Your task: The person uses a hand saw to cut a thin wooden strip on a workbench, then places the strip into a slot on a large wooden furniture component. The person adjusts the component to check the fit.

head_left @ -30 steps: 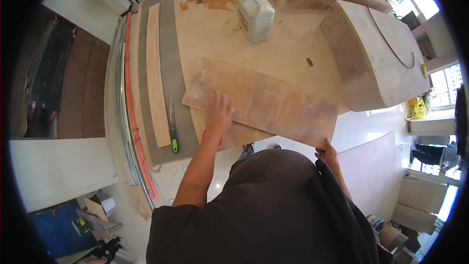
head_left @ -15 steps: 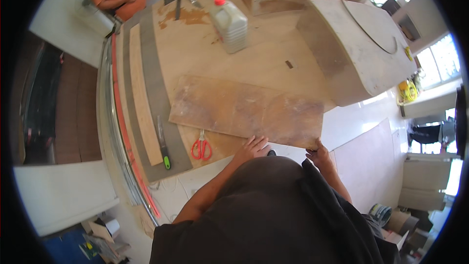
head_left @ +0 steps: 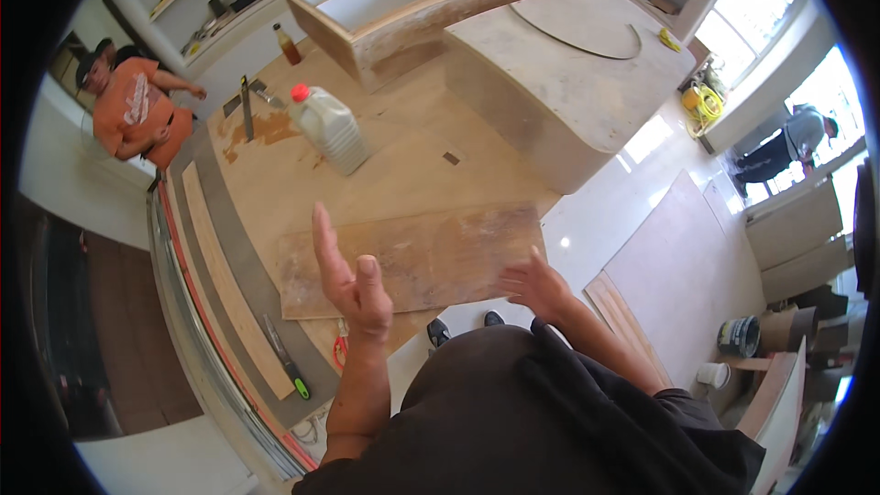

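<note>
A brown wooden board (head_left: pixel 440 261) with whitish smears lies at the near edge of the plywood work surface (head_left: pixel 403 147). Above its left half my left hand (head_left: pixel 353 280) is raised with fingers straight and thumb apart, holding nothing. My right hand (head_left: pixel 536 286), fingers spread, hovers over the board's right end, also holding nothing. Partly hidden behind my left wrist are red-handled scissors (head_left: pixel 340 349). Left of them, a hand saw with a green and black handle (head_left: pixel 297 381) rests beside a long pale wood strip (head_left: pixel 234 280).
A plastic jug with a red cap (head_left: pixel 332 131) and an amber bottle (head_left: pixel 287 46) stand farther back. A curved cabinet piece (head_left: pixel 541 96) and an open wooden frame (head_left: pixel 412 23) fill the far right. A person in orange (head_left: pixel 137 110) stands far left; another person (head_left: pixel 793 148) bends near the window.
Both my hands have let go of the board's near edge and risen, fingers spread. The board now sits angled differently, and the view has shifted to show more of the room.
</note>
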The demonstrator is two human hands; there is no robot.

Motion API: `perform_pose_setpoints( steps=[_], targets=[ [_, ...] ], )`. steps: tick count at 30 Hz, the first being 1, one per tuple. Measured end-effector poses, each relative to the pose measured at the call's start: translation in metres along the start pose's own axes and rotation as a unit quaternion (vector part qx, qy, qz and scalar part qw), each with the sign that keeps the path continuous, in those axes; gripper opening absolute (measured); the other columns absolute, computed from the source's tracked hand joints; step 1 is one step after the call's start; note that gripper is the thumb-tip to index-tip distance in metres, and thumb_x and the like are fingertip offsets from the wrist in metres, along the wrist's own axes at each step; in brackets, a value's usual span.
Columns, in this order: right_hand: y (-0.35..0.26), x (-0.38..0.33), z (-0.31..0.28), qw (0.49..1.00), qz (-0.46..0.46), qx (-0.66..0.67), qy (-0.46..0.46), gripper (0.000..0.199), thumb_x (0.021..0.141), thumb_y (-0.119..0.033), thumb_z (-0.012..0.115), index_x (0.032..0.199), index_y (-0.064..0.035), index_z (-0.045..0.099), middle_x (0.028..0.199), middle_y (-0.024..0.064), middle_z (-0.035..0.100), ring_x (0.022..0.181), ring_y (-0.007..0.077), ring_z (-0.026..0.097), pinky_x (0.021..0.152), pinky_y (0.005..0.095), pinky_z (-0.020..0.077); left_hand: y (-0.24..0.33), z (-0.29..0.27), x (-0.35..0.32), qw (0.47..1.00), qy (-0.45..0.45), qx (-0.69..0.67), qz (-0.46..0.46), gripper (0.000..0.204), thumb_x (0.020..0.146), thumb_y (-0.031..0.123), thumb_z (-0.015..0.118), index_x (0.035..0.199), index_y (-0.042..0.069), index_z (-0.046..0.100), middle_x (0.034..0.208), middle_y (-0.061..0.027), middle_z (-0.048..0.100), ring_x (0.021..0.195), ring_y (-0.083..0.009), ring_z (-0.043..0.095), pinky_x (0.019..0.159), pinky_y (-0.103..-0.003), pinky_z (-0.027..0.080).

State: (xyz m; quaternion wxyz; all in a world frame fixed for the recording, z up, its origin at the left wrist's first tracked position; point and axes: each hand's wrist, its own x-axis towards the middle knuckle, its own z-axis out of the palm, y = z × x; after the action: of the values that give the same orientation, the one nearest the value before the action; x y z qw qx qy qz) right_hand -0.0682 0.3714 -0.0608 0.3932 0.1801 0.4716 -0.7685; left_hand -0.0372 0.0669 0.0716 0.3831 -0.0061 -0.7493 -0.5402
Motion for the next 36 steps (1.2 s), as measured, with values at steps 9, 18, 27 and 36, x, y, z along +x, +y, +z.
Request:
perform_pose_setpoints(
  steps=[9, 18, 27, 36],
  targets=[
    [-0.108, -0.008, 0.052, 0.903, -0.091, 0.237, -0.347, 0.086, 0.097, -0.074, 0.043, 0.147, -0.0039, 0.048, 0.148, 0.0161, 0.051, 0.135, 0.0363, 0.048, 0.112, 0.054, 0.0397, -0.03, 0.127, -0.081, 0.891, -0.393, 0.134, 0.185, 0.083, 0.088, 0.049, 0.071, 0.15, 0.0, 0.046, 0.158, -0.0285, 0.038, 0.148, -0.0444, 0.035, 0.118, -0.059, 0.027],
    [-0.148, -0.044, -0.075, 0.935, -0.253, -0.161, 0.189, 0.067, 0.103, -0.058, 0.046, 0.139, -0.0027, 0.058, 0.131, 0.0143, 0.069, 0.129, 0.0318, 0.059, 0.105, 0.05, 0.041, -0.106, -0.006, -0.167, 0.857, -0.31, 0.352, -0.213, 0.067, 0.084, 0.038, 0.077, 0.135, -0.002, 0.06, 0.128, -0.0286, 0.065, 0.123, -0.0442, 0.06, 0.105, -0.054, 0.044],
    [-0.02, 0.088, -0.116, 0.938, -0.057, -0.235, 0.247, 0.058, 0.094, -0.047, 0.07, 0.114, 0.0081, 0.068, 0.105, 0.0175, 0.07, 0.102, 0.0247, 0.065, 0.087, 0.0426, 0.0526, -0.232, -0.188, -0.092, 0.762, 0.001, 0.563, -0.321, 0.046, 0.085, 0.032, 0.075, 0.109, -0.006, 0.065, 0.11, -0.0298, 0.069, 0.105, -0.0453, 0.068, 0.09, -0.052, 0.053],
    [0.019, 0.118, -0.169, 0.79, -0.172, -0.541, 0.232, 0.069, 0.09, -0.054, 0.073, 0.114, 0.0108, 0.068, 0.099, 0.0151, 0.071, 0.09, 0.0238, 0.067, 0.083, 0.0391, 0.0546, -0.266, -0.202, -0.06, 0.744, -0.056, 0.557, -0.365, 0.047, 0.086, 0.038, 0.074, 0.108, -0.004, 0.069, 0.112, -0.0284, 0.071, 0.104, -0.0453, 0.069, 0.088, -0.052, 0.054]
  ],
)
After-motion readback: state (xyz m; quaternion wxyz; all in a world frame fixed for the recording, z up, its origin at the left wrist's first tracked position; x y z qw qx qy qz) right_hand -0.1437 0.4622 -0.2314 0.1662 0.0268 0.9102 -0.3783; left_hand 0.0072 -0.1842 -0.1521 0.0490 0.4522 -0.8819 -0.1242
